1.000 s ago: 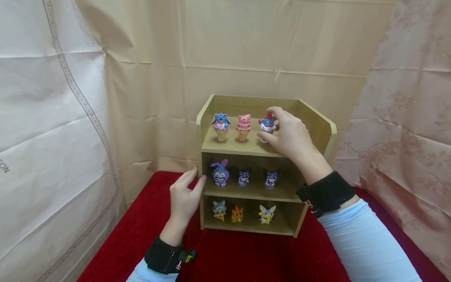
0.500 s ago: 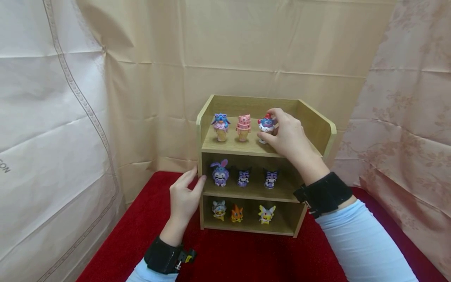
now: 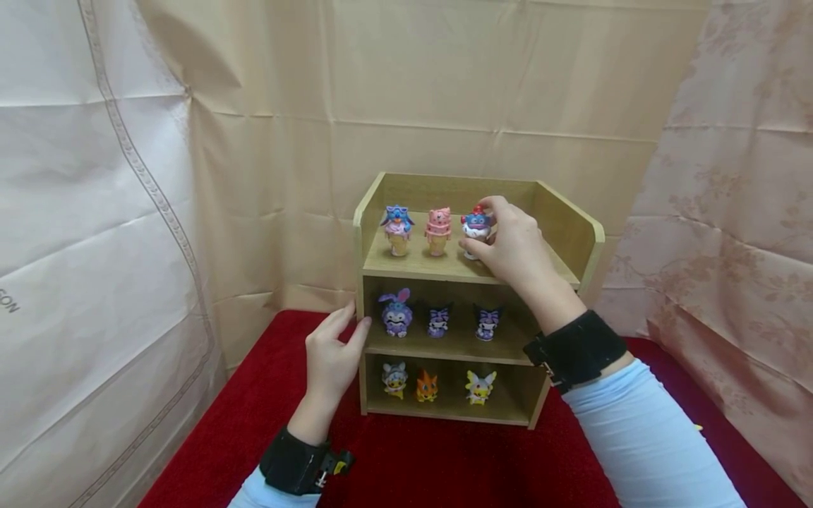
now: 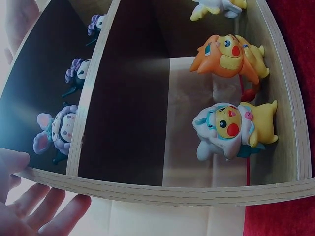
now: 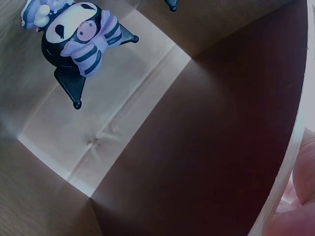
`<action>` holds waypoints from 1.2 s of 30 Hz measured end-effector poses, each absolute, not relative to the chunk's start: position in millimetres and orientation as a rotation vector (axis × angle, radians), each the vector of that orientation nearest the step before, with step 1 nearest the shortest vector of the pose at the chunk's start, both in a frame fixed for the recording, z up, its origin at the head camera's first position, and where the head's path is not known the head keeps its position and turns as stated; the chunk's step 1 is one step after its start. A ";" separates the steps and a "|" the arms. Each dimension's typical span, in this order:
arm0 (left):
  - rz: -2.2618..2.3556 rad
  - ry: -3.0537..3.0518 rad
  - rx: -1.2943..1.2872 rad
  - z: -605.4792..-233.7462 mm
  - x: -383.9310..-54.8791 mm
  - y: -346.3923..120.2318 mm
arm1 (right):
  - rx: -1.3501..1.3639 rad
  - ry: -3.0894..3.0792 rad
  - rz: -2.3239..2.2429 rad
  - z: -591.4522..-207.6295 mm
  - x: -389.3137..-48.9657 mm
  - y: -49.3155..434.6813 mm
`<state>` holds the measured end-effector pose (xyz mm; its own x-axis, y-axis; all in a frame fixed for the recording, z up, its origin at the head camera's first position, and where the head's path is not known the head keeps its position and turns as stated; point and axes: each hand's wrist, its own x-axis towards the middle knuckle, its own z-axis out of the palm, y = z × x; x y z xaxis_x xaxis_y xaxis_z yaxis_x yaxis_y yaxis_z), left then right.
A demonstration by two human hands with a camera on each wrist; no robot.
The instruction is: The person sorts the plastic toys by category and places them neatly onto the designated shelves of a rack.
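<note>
On the top board of a wooden display shelf (image 3: 432, 269), my right hand (image 3: 514, 240) pinches a blue-faced ice-cream figurine (image 3: 476, 224) with a red top and white middle. It stands upright, its right side partly covered by my fingers. To its left are a pink ice-cream-cone figurine (image 3: 438, 229) and a blue-and-lilac cone figurine (image 3: 398, 229). My left hand (image 3: 333, 356) holds the shelf's left side panel. In the left wrist view the thumb laps the front edge of this panel (image 4: 147, 191) while the fingers (image 4: 66, 216) lie along its outside.
A purple rabbit figurine (image 3: 396, 312) and two dark-eared purple figurines (image 3: 439, 321) occupy the middle level. Below are an orange figurine (image 3: 427, 386), a grey-hooded yellow one (image 3: 395, 379) and a white-and-yellow one (image 3: 479, 386). Red cloth (image 3: 444, 466) covers the table; beige curtains (image 3: 286, 176) hang behind.
My right hand has slid the blue-faced figurine slightly left, toward the pink one, and turned its face more to the front. My left hand has stayed on the panel.
</note>
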<state>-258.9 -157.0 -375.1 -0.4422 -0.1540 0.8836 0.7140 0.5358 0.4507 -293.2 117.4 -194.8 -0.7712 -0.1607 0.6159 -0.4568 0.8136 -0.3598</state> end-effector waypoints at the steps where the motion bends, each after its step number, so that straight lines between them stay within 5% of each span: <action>1: -1.070 -1.758 -0.468 -375.2 -259.1 -157.0 | 0.452 -2.416 0.678 -194.9 -293.1 117.3; 36: -1.086 -1.750 -0.478 -376.3 -259.7 -157.5 | 0.481 -2.336 0.695 -193.4 -276.1 128.7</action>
